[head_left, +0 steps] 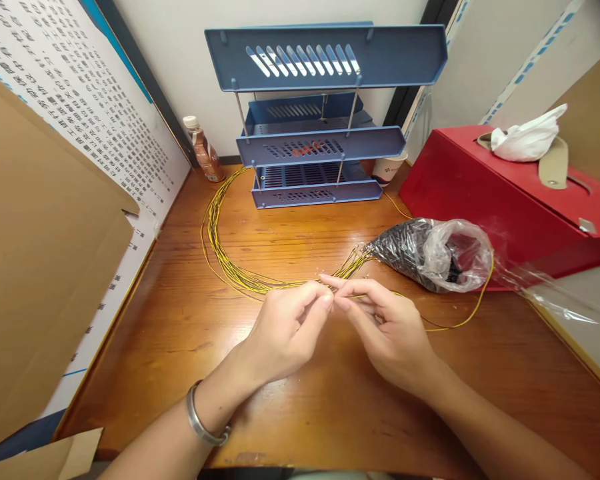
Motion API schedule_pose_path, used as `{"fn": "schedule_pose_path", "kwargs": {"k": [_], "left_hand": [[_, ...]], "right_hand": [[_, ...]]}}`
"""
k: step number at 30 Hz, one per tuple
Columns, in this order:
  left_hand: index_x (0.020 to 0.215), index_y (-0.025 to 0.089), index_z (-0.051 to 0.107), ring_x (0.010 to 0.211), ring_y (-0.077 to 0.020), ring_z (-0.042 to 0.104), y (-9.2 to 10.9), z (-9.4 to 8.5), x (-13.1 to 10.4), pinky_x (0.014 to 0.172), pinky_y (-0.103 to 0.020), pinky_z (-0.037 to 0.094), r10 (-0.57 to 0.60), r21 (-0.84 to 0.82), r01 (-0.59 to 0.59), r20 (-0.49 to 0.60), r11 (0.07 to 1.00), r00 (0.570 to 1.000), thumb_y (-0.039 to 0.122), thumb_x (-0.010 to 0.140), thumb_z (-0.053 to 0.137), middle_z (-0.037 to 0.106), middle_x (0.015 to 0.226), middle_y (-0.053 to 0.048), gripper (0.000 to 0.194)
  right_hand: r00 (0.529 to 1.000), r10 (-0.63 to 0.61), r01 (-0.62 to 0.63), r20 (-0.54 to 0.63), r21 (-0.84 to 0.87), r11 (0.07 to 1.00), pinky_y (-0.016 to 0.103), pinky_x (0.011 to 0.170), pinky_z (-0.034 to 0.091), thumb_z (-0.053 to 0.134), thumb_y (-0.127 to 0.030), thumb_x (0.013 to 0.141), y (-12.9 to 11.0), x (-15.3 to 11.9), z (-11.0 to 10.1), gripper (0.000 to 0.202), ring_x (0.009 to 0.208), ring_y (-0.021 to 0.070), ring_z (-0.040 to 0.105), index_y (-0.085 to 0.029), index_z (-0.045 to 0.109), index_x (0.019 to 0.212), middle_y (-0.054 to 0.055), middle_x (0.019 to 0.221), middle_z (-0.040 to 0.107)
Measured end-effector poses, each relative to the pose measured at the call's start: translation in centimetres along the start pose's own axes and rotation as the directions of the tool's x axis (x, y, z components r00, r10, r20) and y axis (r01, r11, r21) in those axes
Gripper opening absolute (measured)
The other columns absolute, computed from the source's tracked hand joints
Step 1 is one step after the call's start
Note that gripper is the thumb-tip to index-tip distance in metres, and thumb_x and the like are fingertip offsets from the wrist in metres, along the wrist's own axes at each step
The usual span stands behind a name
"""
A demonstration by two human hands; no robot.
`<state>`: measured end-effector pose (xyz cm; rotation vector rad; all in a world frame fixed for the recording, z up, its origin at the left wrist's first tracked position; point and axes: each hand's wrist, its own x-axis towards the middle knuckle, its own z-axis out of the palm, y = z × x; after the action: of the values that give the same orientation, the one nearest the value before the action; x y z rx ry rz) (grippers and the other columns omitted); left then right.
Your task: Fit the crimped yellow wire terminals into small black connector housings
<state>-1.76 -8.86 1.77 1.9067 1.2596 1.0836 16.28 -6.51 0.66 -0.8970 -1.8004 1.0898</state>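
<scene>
My left hand (293,327) is closed, with thumb and index finger pinched together over the wooden table. My right hand (393,327) meets it fingertip to fingertip, also in a pinch. Whatever sits between the fingertips is too small to make out. Just behind the fingers runs a bundle of thin yellow and black wires (220,250), curving round to the left and back. Its gathered ends (355,261) lie beside a clear plastic bag (405,250) filled with small black pieces. A loose yellow wire (473,317) loops out from behind my right hand toward the bag's mouth.
A blue tiered desk tray (325,143) stands at the back. Left of it is a drink bottle (205,150), right of it a paper cup (390,168). A red tissue box (480,187) fills the right side. Cardboard (50,253) and a printed sheet (80,87) border the left.
</scene>
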Motion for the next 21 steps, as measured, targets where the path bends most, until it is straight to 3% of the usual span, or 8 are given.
{"fn": "schedule_pose_path", "kwargs": {"k": [6, 11, 15, 18, 21], "left_hand": [[0.070, 0.016, 0.051, 0.053, -0.0075, 0.038, -0.2, 0.3, 0.0, 0.053, -0.022, 0.031, -0.048, -0.019, 0.048, -0.019, 0.999, 0.999, 0.028, 0.104, 0.044, 0.041, 0.059, 0.006, 0.037], [0.085, 0.016, 0.065, 0.058, -0.0089, 0.052, -0.3, 0.0, 0.1, 0.060, -0.021, 0.042, -0.059, -0.035, 0.057, -0.061, 0.998, 0.996, 0.030, 0.106, 0.043, 0.062, 0.068, 0.002, 0.034], [0.115, 0.019, 0.067, 0.052, -0.0075, 0.053, -0.4, 0.0, 0.1, 0.056, -0.019, 0.045, 0.091, 0.096, -0.080, -0.121, 0.992, 0.988, 0.017, 0.100, 0.053, 0.072, 0.078, 0.002, 0.021], [0.116, 0.018, 0.067, 0.048, -0.0070, 0.053, -0.7, 0.1, 0.2, 0.055, -0.019, 0.047, 0.265, 0.256, -0.219, -0.162, 0.941, 0.950, 0.013, 0.094, 0.061, 0.073, 0.075, 0.002, 0.023], [0.110, 0.016, 0.068, 0.056, -0.0086, 0.063, -1.0, 0.2, 0.2, 0.061, -0.020, 0.052, 0.330, 0.289, -0.276, -0.161, 0.917, 0.930, 0.012, 0.094, 0.064, 0.077, 0.079, -0.001, 0.017]], "right_hand": [[0.998, -0.062, 0.062, 0.013, -0.006, 0.998, 0.022, 0.093, 0.061, 0.055, -0.020, 0.102, 0.1, 0.2, 0.1, 0.007, 0.116, 0.0167, 0.071, -0.024, 0.060, 0.102, 0.005, 0.127, 0.073], [1.000, -0.008, 0.010, -0.028, 0.060, 0.998, 0.021, 0.093, 0.061, 0.056, -0.020, 0.102, -0.1, 0.3, 0.1, 0.007, 0.112, 0.0170, 0.072, -0.023, 0.061, 0.100, 0.005, 0.129, 0.072], [0.998, 0.003, 0.000, -0.057, 0.054, 0.999, 0.020, 0.094, 0.060, 0.057, -0.022, 0.101, -0.2, 0.3, 0.0, 0.006, 0.115, 0.0172, 0.071, -0.023, 0.063, 0.101, 0.006, 0.128, 0.072], [0.998, 0.020, -0.017, -0.054, 0.055, 0.998, 0.022, 0.094, 0.061, 0.057, -0.024, 0.101, -0.2, 0.3, 0.0, 0.007, 0.115, 0.0186, 0.071, -0.022, 0.064, 0.100, 0.007, 0.129, 0.072], [0.999, 0.037, -0.034, -0.038, 0.075, 0.997, 0.025, 0.096, 0.060, 0.057, -0.025, 0.102, -0.2, 0.2, 0.0, 0.007, 0.114, 0.0190, 0.071, -0.023, 0.063, 0.100, 0.006, 0.129, 0.072]]}}
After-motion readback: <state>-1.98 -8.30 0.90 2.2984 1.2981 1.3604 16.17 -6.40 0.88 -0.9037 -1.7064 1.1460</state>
